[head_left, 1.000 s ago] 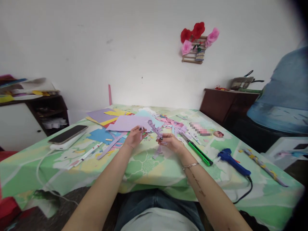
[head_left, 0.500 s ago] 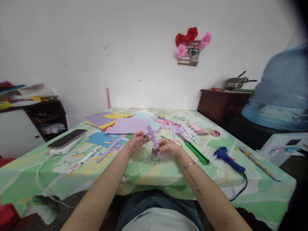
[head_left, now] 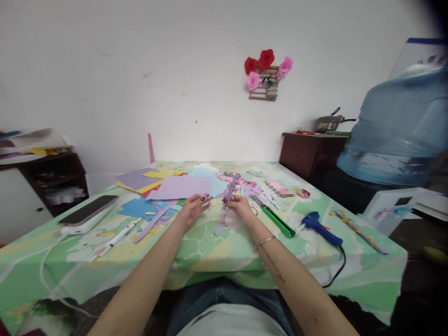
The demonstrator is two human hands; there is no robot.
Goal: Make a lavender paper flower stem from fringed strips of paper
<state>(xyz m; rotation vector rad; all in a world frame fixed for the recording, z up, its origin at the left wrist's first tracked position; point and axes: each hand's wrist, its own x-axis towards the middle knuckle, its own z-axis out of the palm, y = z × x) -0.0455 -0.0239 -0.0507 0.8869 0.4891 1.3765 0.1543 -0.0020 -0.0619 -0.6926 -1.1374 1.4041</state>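
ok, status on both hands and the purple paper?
Right hand pinching purple paper piece. Left hand alongside, can't tell if holding anything. Green cutter to the right, apparently not blocking.

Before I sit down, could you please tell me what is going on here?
A person is handling papercraft over a table with a green patterned tablecloth. The right hand grips a cut lilac paper strip; the left hand is raised beside it, apart from the strip, and whether it pinches a small scrap is unclear. A lilac sheet lies beyond the hands. The green utility knife and blue glue gun lie to the right, neither in hand.
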